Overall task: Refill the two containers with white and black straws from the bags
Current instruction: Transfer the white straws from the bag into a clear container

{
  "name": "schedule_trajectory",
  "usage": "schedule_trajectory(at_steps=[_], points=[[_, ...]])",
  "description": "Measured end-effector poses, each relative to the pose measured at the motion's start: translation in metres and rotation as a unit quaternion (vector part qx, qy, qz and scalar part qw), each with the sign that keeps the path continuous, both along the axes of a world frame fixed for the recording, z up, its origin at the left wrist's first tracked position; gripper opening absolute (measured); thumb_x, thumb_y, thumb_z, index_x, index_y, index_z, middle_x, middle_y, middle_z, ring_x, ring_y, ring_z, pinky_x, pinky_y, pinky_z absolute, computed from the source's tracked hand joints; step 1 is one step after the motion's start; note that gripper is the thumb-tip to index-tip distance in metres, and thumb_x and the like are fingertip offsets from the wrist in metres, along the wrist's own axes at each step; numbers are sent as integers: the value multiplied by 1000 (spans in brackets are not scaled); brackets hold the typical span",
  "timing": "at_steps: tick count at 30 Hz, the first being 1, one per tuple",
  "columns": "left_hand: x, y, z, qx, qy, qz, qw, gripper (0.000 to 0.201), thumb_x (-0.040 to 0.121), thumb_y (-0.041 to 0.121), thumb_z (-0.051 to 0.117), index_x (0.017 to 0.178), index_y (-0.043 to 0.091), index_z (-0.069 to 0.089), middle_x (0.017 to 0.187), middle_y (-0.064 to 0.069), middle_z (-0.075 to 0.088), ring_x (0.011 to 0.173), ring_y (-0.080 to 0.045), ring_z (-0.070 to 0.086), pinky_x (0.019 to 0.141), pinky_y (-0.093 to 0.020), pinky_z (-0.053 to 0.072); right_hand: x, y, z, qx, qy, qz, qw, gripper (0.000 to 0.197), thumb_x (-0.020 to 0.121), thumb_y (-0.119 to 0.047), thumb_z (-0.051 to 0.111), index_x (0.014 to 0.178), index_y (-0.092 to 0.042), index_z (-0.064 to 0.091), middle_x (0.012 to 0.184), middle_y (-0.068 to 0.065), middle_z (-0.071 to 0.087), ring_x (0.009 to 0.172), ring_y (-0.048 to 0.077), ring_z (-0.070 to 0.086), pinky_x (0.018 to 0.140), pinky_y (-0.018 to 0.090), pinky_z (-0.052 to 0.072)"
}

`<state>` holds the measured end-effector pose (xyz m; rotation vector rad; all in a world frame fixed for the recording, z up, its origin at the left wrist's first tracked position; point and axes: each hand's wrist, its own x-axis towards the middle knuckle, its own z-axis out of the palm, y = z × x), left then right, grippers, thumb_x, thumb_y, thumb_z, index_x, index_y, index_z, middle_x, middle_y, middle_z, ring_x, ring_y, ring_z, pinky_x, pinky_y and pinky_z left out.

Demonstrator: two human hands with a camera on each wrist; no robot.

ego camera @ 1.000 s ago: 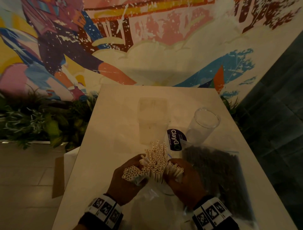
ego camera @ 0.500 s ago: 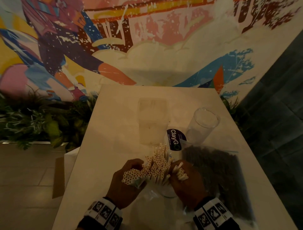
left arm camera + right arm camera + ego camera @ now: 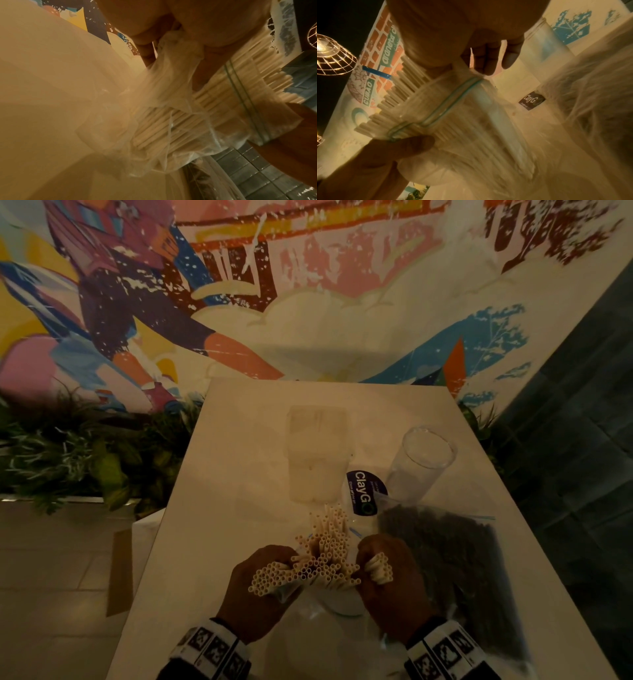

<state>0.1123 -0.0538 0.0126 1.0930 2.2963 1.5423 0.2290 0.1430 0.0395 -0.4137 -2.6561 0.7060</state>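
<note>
Bare hands, dark sleeves, white wristbands (image 3: 209,648) — black square tag markings — both wrists

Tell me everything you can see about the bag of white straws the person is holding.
The bag of white straws is a clear, crinkled plastic zip bag with a blue-green seal strip at its open mouth. Its pale, tube-like white straws stick out past the mouth in a fanned bundle. It is held upright above the table, gripped by the left hand and the right hand on either side.

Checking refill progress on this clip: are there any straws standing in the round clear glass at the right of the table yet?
No. In the head view the round clear glass stands with nothing inside, and the black straws lie in their bag beside it.
</note>
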Motion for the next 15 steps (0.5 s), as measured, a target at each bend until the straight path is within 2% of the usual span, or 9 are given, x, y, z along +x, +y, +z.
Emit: schedule_trajectory(at_steps=[3, 5, 7, 8, 9, 10, 12, 13, 15], points=[[-1, 2, 4, 27, 6, -9, 1000, 28, 73, 47, 69, 100, 45, 61, 111, 25, 58, 102, 0, 59, 88, -21, 50, 1, 1, 13, -71, 10, -15, 997, 16, 77, -37, 51, 74, -22, 54, 98, -5, 60, 97, 15, 50, 86, 24, 34], [-2, 3, 2, 27, 28, -9, 999, 32, 72, 40, 70, 103, 45, 61, 118, 33, 53, 110, 10, 52, 93, -10, 43, 2, 1, 28, -145, 32, -31, 988, 17, 77, -43, 51, 75, -26, 53, 101, -8, 60, 101, 14, 51, 89, 27, 37], [-2, 2, -2, 47, 4, -17, 999, 29, 71, 35, 71, 100, 35, 66, 122, 26, 55, 115, 6, 51, 96, -13, 42, 1, 2, 43, -227, 41, -38, 972, 20, 75, -51, 50, 75, -30, 52, 93, -7, 62, 92, 14, 56, 85, 33, 45], [-2, 2, -3, 53, -9, -21, 998, 30, 71, 34, 72, 101, 34, 66, 123, 22, 55, 117, 3, 51, 98, -16, 43, 0, 3, 49, -271, 44, -38, 961, 24, 73, -54, 51, 75, -29, 52, 86, -2, 62, 85, 16, 58, 81, 38, 48], [-2, 2, -1, 48, -20, -21, 998, 34, 70, 35, 72, 103, 39, 65, 125, 21, 55, 119, 1, 52, 98, -18, 43, -2, 5, 55, -304, 50, -37, 951, 29, 73, -56, 52, 74, -27, 52, 80, 4, 61, 80, 21, 59, 79, 44, 49], [-2, 3, 0, 39, -27, -23, 999, 40, 69, 37, 71, 107, 49, 61, 126, 26, 52, 118, 1, 52, 99, -18, 43, -3, 6, 63, -325, 56, -44, 943, 36, 71, -60, 56, 74, -24, 52, 78, 10, 60, 77, 27, 59, 78, 51, 49], [-2, 4, 2, 17, -31, -31, 999, 51, 69, 43, 67, 109, 67, 48, 124, 39, 48, 115, 7, 51, 99, -15, 42, -2, 10, 78, -368, 78, -52, 925, 49, 65, -69, 66, 73, -23, 53, 82, 20, 62, 82, 37, 62, 80, 56, 49], [-2, 5, 2, 3, -30, -30, 999, 53, 69, 45, 66, 110, 70, 44, 123, 42, 47, 114, 9, 51, 99, -15, 42, -2, 13, 89, -389, 89, -49, 916, 46, 66, -67, 68, 74, -24, 54, 85, 21, 65, 86, 38, 64, 82, 54, 50], [-4, 4, -3, -19, -26, -23, 999, 51, 69, 49, 65, 110, 71, 43, 122, 45, 45, 112, 11, 51, 99, -16, 43, -2, 23, 110, -419, 113, -35, 900, 22, 81, -40, 65, 80, -20, 58, 87, 16, 71, 87, 30, 69, 79, 46, 55]])
